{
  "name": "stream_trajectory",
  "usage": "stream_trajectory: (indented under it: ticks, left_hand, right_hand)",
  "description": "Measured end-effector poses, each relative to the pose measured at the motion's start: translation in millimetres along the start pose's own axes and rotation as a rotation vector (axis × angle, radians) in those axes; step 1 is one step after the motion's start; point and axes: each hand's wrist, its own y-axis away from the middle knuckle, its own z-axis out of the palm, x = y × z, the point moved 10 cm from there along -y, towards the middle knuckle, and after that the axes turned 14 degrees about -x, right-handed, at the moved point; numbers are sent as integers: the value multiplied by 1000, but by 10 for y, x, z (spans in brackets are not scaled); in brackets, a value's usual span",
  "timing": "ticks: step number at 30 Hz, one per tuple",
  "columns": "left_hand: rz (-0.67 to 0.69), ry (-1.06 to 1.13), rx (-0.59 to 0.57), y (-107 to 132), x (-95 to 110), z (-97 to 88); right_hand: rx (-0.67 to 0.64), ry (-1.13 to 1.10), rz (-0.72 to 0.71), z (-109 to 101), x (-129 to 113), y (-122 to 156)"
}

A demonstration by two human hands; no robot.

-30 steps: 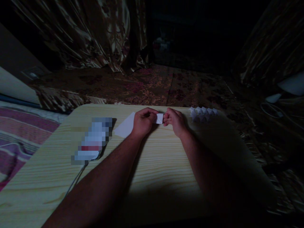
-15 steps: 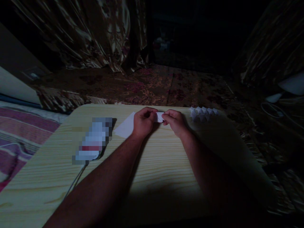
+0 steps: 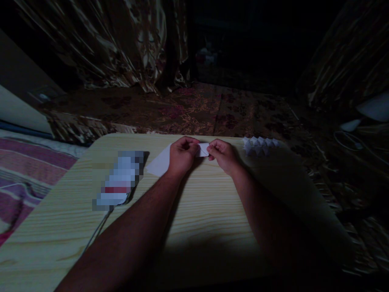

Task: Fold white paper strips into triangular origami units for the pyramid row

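A small folded piece of white paper [image 3: 203, 150] is held between my two hands, just above the far part of the wooden table [image 3: 209, 211]. My left hand [image 3: 183, 156] pinches its left end between thumb and fingers. At its right edge, the thumb and fingertips of my right hand [image 3: 223, 156] are closed on it. A diagonal crease line shows on the paper's face. White paper sheets [image 3: 158, 163] lie flat on the table, partly hidden behind my left hand.
Several small folded white paper pieces [image 3: 258, 145] stand in rows at the table's far right. On the left lies a pixelated, phone-like device [image 3: 120, 180] with a white cable [image 3: 96, 231]. Patterned curtains [image 3: 146, 44] hang behind; a striped bedcover [image 3: 27, 170] is at left.
My left hand has shifted slightly to the left along the paper, so a little more of the folded piece shows. My right hand stays nearly in place.
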Motion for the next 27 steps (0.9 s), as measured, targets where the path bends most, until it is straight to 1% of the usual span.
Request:
stream_trajectory:
  ticks: [5, 7, 12, 16, 24, 27]
  left_hand:
    - [-37, 103, -146, -13, -12, 150]
    - [-52, 111, -183, -14, -28, 189]
    - [-41, 93, -199, -26, -49, 197]
    - [-11, 104, -192, -33, -45, 181]
    - [1, 70, -234, -40, -20, 221]
    - [-9, 72, -212, -42, -23, 203]
  right_hand:
    - [-30, 89, -12, 60, -35, 1]
    - [-30, 96, -31, 73, -45, 0]
    - [-13, 54, -29, 60, -7, -13]
    - [41, 17, -27, -3, 16, -12]
    - [95, 22, -26, -31, 4, 8]
    - [101, 25, -33, -29, -12, 11]
